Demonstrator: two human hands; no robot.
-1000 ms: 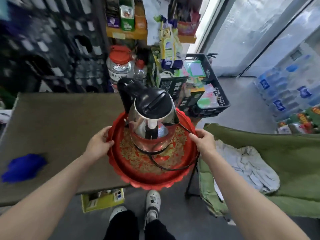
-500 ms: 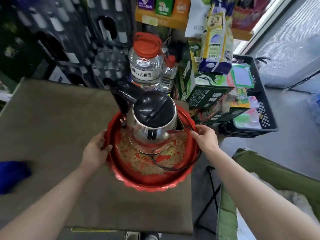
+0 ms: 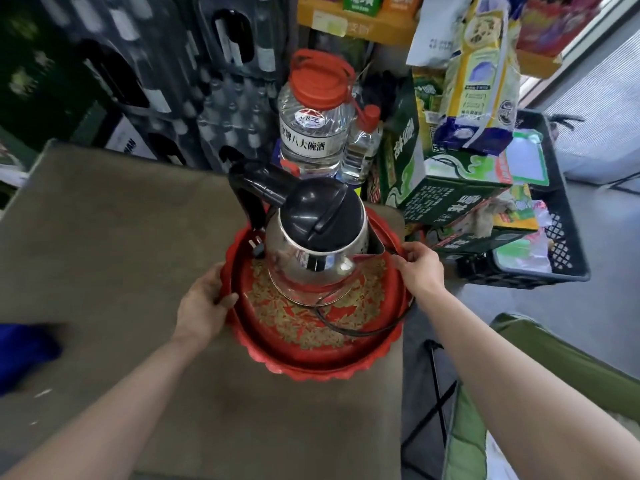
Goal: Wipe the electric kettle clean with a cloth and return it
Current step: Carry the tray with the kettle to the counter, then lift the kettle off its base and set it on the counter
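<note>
Both hands grip round red scalloped tray [image 3: 332, 370]: left hand [image 3: 204, 304] on left rim, right hand [image 3: 420, 268] on right rim. Steel electric kettle w/ black lid [image 3: 320, 244] stands on tray, at brown table [image 3: 104, 258] right edge. Risk: tray overhangs edge; tilt could tip kettle, loose black cord [image 3: 363, 330] may snag.

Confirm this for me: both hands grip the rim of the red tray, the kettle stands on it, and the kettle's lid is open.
Not quite. The head view shows the kettle with its black lid shut, not open. The rest holds: the left hand and right hand each grip the rim of the red tray, and the kettle stands on it.
</note>
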